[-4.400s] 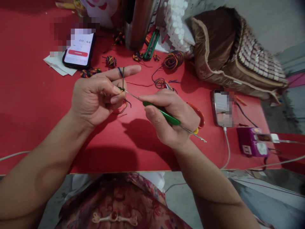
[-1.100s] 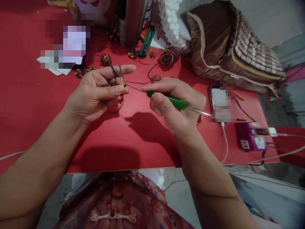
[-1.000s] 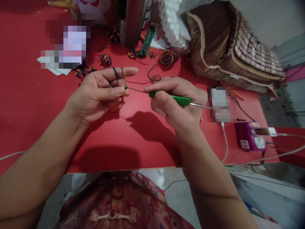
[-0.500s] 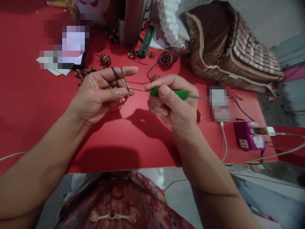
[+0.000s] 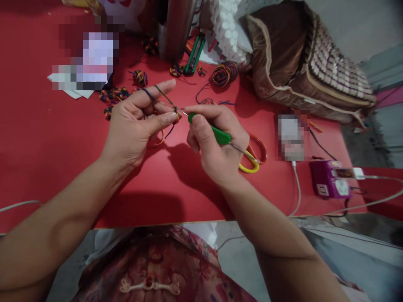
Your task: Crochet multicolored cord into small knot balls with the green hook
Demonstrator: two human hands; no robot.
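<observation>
My left hand (image 5: pixel 135 121) pinches a small piece of multicoloured crochet work (image 5: pixel 177 117) between thumb and fingers. Dark yarn (image 5: pixel 165 95) runs from the piece up over the raised index finger. In my right hand (image 5: pixel 217 142) is a crochet hook with a green handle (image 5: pixel 220 135), gripped between thumb and fingers. The hook's thin metal tip meets the work at my left fingertips; its very end is hidden there. A second metal shaft sticks out behind the handle. Scissors with one orange and one yellow loop (image 5: pixel 250 169) lie on the table, partly behind my right hand.
On the red table (image 5: pixel 201 193) lie a ball of yarn (image 5: pixel 224 74), several small yarn pieces (image 5: pixel 113 96), a green box cutter (image 5: pixel 195 54) and a blurred phone (image 5: pixel 97 58). A metal flask (image 5: pixel 174 31) stands at the back. A brown cushion (image 5: pixel 283 58) and a purple box (image 5: pixel 329 178) are at right.
My right hand has shifted left and tilted the hook, its rear end now pointing lower. The scissors' loops have come into sight. My left fingertips have moved slightly right and up.
</observation>
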